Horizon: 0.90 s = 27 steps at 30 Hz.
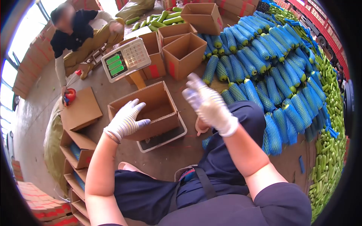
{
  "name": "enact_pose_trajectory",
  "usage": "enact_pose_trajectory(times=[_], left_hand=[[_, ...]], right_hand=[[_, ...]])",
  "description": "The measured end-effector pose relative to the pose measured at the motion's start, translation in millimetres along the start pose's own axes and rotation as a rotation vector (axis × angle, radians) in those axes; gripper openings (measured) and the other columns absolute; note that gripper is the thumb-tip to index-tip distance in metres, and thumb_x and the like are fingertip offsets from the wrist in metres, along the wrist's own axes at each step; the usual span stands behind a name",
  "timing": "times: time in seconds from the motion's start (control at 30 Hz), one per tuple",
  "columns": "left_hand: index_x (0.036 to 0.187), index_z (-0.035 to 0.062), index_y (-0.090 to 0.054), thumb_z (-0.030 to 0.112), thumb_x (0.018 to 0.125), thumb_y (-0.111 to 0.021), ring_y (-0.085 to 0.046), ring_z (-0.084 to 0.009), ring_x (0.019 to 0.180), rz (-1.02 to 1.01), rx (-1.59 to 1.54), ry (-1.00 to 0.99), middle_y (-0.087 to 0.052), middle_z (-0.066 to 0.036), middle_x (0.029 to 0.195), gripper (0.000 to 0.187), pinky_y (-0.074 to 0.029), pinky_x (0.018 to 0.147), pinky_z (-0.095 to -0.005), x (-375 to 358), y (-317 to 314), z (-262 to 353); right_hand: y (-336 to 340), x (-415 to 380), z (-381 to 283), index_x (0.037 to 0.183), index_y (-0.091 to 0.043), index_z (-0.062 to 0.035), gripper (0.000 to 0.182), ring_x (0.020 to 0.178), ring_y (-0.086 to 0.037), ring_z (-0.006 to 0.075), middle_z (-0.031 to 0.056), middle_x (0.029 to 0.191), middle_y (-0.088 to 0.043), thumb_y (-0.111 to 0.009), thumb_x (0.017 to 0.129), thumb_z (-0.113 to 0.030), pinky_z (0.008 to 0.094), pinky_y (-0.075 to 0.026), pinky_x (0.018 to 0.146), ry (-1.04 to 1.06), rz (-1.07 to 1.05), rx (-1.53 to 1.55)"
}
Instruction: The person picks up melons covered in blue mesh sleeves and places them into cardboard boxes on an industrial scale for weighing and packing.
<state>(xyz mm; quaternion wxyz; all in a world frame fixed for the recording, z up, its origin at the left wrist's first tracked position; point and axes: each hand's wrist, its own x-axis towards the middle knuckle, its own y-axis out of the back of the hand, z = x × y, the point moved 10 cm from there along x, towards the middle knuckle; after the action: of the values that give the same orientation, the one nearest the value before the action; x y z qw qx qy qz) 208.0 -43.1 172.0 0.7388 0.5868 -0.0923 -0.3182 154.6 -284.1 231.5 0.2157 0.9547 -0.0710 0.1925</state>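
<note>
My left hand [127, 119], in a white striped glove, is over the near left edge of an open cardboard box [151, 127], its fingers apart and nothing in it. The box looks empty inside and stands on the platform of a scale [181, 132]. To the right of the box, my right hand [210, 104], gloved too, is raised with fingers spread and slightly blurred, holding nothing. Close beyond it lie rows of green gourds in blue net sleeves [241, 71]. Above the box, the scale's display [116, 64] shows green lit panels, its digits unreadable.
Open boxes [184, 54] stand behind the scale, with loose green gourds [166, 19] beyond. A co-worker [77, 34] at the upper left holds a red tape dispenser [70, 95] over flat cardboard [81, 109]. More boxes [77, 150] line the left. Unwrapped gourds [328, 162] are heaped far right.
</note>
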Motion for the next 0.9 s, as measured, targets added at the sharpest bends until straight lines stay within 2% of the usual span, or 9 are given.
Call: enact_pose_trajectory(times=[0.07, 0.13, 0.2, 0.3, 0.37, 0.5, 0.57, 0.67, 0.9], left_hand=[[0.146, 0.0045, -0.044, 0.045, 0.089, -0.068, -0.036, -0.0412, 0.141, -0.002, 0.012, -0.029, -0.037, -0.027, 0.152, 0.074, -0.031, 0.117, -0.0435, -3, -4, 10], [0.146, 0.0035, -0.044, 0.045, 0.089, -0.067, -0.036, -0.0411, 0.141, -0.033, 0.121, -0.046, -0.037, -0.027, 0.152, 0.073, -0.031, 0.117, -0.0437, 0, -7, 20], [0.142, 0.0009, -0.048, 0.044, 0.089, -0.065, -0.04, -0.0415, 0.139, 0.017, 0.117, -0.064, -0.042, -0.028, 0.148, 0.07, -0.031, 0.117, -0.044, -4, 7, 32], [0.144, 0.0021, -0.046, 0.027, 0.09, -0.068, -0.04, -0.04, 0.139, 0.108, 0.061, -0.101, -0.042, -0.025, 0.15, 0.064, -0.031, 0.116, -0.0437, -9, 21, 32], [0.146, 0.0028, -0.043, 0.02, 0.092, -0.065, -0.038, -0.0385, 0.141, 0.132, -0.003, -0.095, -0.04, -0.024, 0.152, 0.061, -0.03, 0.117, -0.0427, -11, 25, 36], [0.15, 0.0031, -0.039, 0.016, 0.096, -0.057, -0.028, -0.0349, 0.147, 0.286, 0.015, -0.109, -0.034, -0.02, 0.157, 0.058, -0.021, 0.12, -0.0438, -14, 48, 80], [0.15, -0.002, -0.036, 0.019, 0.099, -0.055, -0.032, -0.0299, 0.146, 0.562, -0.004, -0.237, -0.037, -0.017, 0.156, 0.058, -0.021, 0.121, -0.0427, -28, 83, 138], [0.151, -0.0028, -0.033, 0.029, 0.1, -0.055, -0.033, -0.0308, 0.145, 0.94, -0.001, -0.428, -0.037, -0.019, 0.155, 0.064, -0.022, 0.12, -0.0443, -73, 140, 211], [0.152, -0.0011, -0.032, 0.031, 0.098, -0.058, -0.034, -0.0324, 0.144, 0.927, -0.086, -0.448, -0.037, -0.02, 0.154, 0.067, -0.023, 0.12, -0.0455, -58, 125, 239]], right_hand=[[75, -11, -37, 0.138, -0.049, 0.0069, 0.056, 0.115, -0.064, 0.0289, 0.0208, 0.124, -0.065, -0.064, 0.098, -0.028, 0.0359, -0.049, 0.097, 0.288, 0.098, -0.236], [154, -32, 3, 0.141, -0.048, 0.0043, 0.057, 0.113, -0.062, 0.0199, 0.0169, 0.124, -0.065, -0.062, 0.099, -0.032, 0.0315, -0.048, 0.097, -0.112, 0.287, 0.206], [220, -69, 50, 0.142, -0.048, 0.0017, 0.056, 0.111, -0.062, 0.015, 0.0152, 0.122, -0.066, -0.061, 0.1, -0.033, 0.0289, -0.048, 0.095, -0.276, 0.488, 0.15], [296, -151, 138, 0.141, -0.049, 0.0009, 0.059, 0.121, -0.06, 0.0343, 0.0253, 0.133, -0.059, -0.056, 0.098, -0.039, 0.0388, -0.047, 0.101, -0.571, 0.367, -0.576], [317, -210, 181, 0.14, -0.05, -0.002, 0.061, 0.121, -0.058, 0.0377, 0.0242, 0.131, -0.06, -0.055, 0.096, -0.043, 0.0433, -0.045, 0.104, -0.719, 0.259, -0.894], [318, -297, 242, 0.142, -0.046, -0.0043, 0.067, 0.13, -0.051, 0.0349, 0.0198, 0.142, -0.051, -0.06, 0.09, -0.044, 0.0442, -0.042, 0.107, -0.948, 0.184, -0.995], [310, -291, 232, 0.143, -0.044, -0.0043, 0.069, 0.133, -0.048, 0.0334, 0.0178, 0.144, -0.049, -0.064, 0.088, -0.042, 0.0449, -0.041, 0.108, -0.812, 0.126, -1.196], [322, -289, 246, 0.144, -0.042, -0.0035, 0.074, 0.132, -0.049, 0.0334, 0.0179, 0.141, -0.051, -0.067, 0.085, -0.041, 0.0458, -0.042, 0.108, -0.974, 0.091, -1.069], [334, -284, 270, 0.149, -0.037, -0.0042, 0.083, 0.122, -0.058, 0.0352, 0.0196, 0.135, -0.056, -0.067, 0.084, -0.048, 0.0451, -0.048, 0.102, -1.176, -0.098, -0.973]])
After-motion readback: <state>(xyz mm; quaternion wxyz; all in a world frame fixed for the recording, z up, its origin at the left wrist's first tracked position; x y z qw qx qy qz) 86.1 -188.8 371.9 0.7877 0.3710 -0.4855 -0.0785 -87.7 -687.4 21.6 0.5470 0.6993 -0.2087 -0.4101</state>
